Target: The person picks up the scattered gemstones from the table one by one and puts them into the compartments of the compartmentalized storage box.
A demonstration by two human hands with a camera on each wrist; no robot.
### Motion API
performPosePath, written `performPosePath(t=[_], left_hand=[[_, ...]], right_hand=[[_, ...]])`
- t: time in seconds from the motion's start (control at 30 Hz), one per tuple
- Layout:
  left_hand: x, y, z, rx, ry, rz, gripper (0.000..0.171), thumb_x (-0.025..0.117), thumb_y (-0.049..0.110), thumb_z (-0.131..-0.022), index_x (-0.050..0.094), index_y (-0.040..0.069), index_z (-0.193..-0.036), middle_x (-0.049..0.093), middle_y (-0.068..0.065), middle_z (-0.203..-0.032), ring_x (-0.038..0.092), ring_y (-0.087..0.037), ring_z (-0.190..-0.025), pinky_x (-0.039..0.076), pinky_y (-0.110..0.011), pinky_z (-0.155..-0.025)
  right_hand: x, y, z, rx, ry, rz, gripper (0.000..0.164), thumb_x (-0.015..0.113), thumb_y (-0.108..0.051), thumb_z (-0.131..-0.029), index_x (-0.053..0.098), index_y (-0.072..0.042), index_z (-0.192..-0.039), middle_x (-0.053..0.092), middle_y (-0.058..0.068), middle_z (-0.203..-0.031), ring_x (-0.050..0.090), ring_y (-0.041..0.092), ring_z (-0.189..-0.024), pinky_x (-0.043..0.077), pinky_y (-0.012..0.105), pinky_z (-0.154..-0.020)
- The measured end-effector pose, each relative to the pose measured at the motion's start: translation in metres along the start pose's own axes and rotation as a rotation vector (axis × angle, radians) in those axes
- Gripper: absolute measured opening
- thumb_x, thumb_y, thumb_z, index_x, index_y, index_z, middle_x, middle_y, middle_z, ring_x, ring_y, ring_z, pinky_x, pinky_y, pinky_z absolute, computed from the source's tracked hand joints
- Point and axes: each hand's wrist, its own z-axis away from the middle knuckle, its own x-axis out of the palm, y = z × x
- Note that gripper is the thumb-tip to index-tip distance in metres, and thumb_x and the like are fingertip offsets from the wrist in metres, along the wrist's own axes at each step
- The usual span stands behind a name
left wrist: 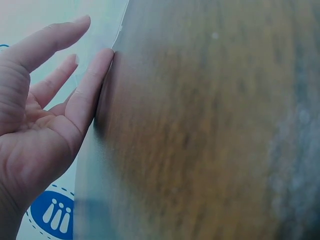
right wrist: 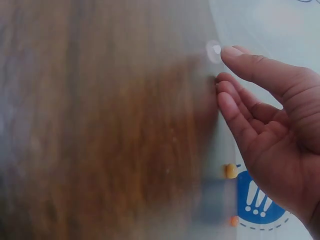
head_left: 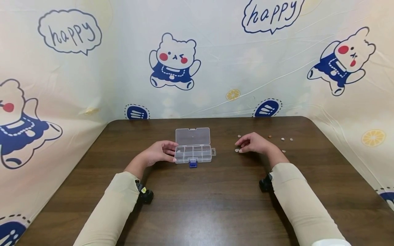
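A clear plastic compartment box (head_left: 193, 158) stands on the table with its lid (head_left: 192, 136) raised at the back and a blue latch (head_left: 193, 164) at its front. One small pale piece (head_left: 179, 150) lies in a left back compartment. At the box's left side, my left hand (head_left: 158, 152) has thumb and forefinger apart, fingertips right at its edge. My right hand (head_left: 253, 142) is over the table to the right, fingers loosely bent. Just by its thumb tip lies a small whitish, shiny piece (head_left: 236, 150), seen as a translucent disc (right wrist: 214, 51) in the right wrist view.
Several small pieces lie around my right hand: a pale one (head_left: 239, 136) behind it, an orange-brown one (head_left: 270, 136), a white one (head_left: 282, 139) and another pale one (head_left: 284, 151) to its right. A clear hanging tab (head_left: 213, 151) juts from the box's right side.
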Motion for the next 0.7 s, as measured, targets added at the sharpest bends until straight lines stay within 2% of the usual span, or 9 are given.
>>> performPosePath(t=[0.37,0.7], left_hand=[[-0.0006,-0.0015,0.0004,-0.001,-0.001,-0.004,0.067,0.082,0.001,-0.076,0.051,0.001,-0.135,0.056,-0.02,-0.126,0.059,-0.03,-0.111,0.052,-0.036,-0.092],[-0.0001,-0.0024,-0.001,0.004,0.003,-0.024,0.067,0.083,0.002,-0.075,0.052,0.001,-0.134,0.057,-0.02,-0.126,0.059,-0.03,-0.112,0.052,-0.036,-0.092]], right_hand=[[0.0036,-0.0017,-0.0088,-0.027,-0.053,0.071,0.026,0.08,-0.006,-0.08,0.074,-0.001,-0.104,0.067,0.009,-0.092,0.053,0.021,-0.084,0.047,0.031,-0.077],[0.0044,-0.005,-0.0078,-0.002,-0.038,0.125,0.01,0.079,-0.008,-0.081,0.076,-0.005,-0.09,0.065,0.001,-0.077,0.052,0.016,-0.073,0.045,0.03,-0.067]])
